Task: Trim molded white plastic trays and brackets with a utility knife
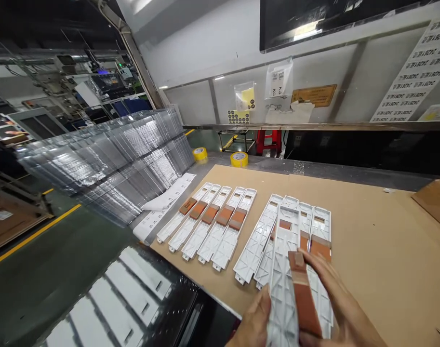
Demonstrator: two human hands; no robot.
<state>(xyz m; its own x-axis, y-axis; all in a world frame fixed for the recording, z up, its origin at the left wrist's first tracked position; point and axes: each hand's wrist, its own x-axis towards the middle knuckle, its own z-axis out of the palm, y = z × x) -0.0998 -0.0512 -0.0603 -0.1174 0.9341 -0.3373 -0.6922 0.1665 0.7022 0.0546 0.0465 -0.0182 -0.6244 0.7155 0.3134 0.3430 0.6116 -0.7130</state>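
The left hand (254,320) grips the near edge of a white tray (283,284) from below; the right hand (340,308) pinches a brown strip (304,301) flat against it. Both sit low over the cardboard-covered tabletop (379,250), above 4 loose trays (259,238). If the pinch slackens, the strip may slide off. Farther left, 5 filled trays (208,224) lie in a row, easily nudged.

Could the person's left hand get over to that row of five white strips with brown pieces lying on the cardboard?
Probably yes. The left hand holds the white tray at the near edge, and the row of five strips lies up-left on bare cardboard with nothing between. It would have to release the tray first.
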